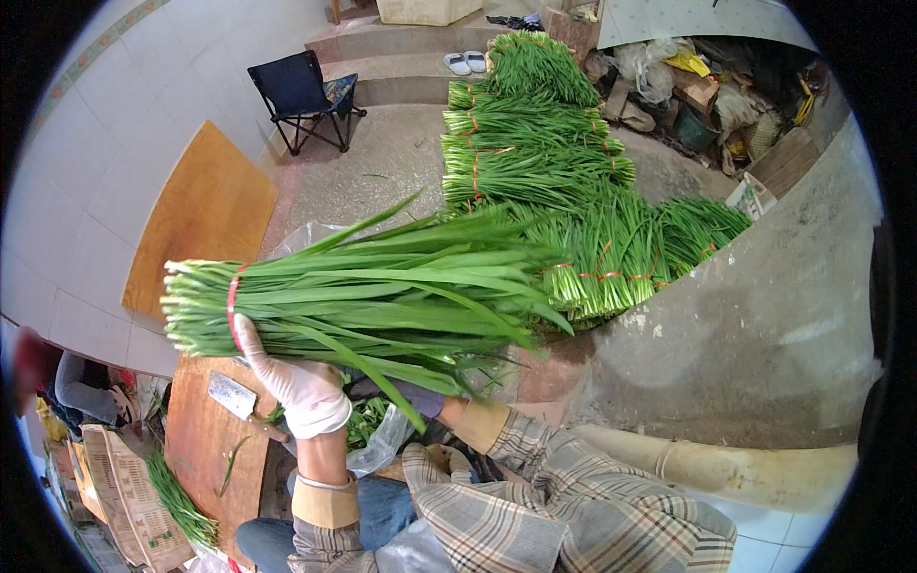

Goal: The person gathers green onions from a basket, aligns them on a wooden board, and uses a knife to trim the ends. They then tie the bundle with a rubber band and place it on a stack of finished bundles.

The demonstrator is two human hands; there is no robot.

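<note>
Left hand: gloved in white; closed around the cut end of the bundle, gripped from beneath near the red band.
Right hand: hidden under the leaves; its state cannot be told; only the plaid sleeve is seen at 5 o'clock.
Bundle: long green stalks, held level above the lap; cut ends at 9 o'clock, tips at 3 o'clock.
Pile: tied bundles stacked on the floor at 1 o'clock, well apart from the left hand.
Cleaver: laid on the board, just beside the left hand at 8 o'clock.
Chair: folding, dark; stood at 11 o'clock.
</note>
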